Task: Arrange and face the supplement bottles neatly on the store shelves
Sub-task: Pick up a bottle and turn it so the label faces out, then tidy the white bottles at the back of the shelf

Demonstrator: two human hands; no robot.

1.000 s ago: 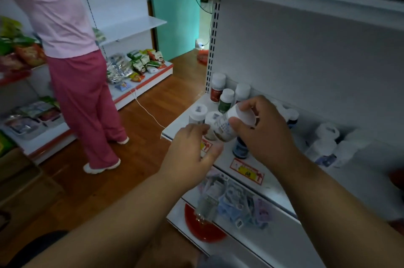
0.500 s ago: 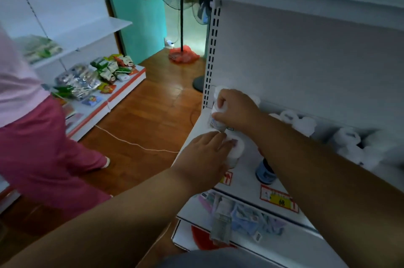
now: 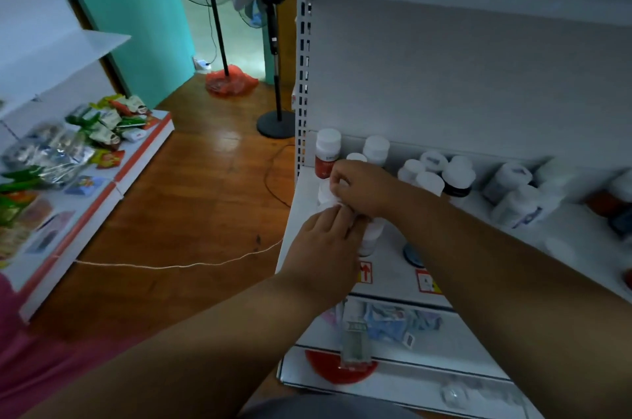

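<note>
My shelf [image 3: 304,193] is white, with price tags [image 3: 425,281] on its front edge. On it stand white-capped bottles [image 3: 424,172]: a red one [image 3: 327,153] at the back left corner, others clustered along the back panel, some lying tipped at the right [image 3: 519,210]. A blue bottle [image 3: 412,254] stands near the front.

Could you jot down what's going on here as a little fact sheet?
place: white store shelf
left hand: on white-capped bottles at the shelf's left end
right hand: fingers curled at a white bottle cap
back row: red-labelled bottle, more white-capped bottles
shelf edge: price tags
floor: fan stand, cord
</note>
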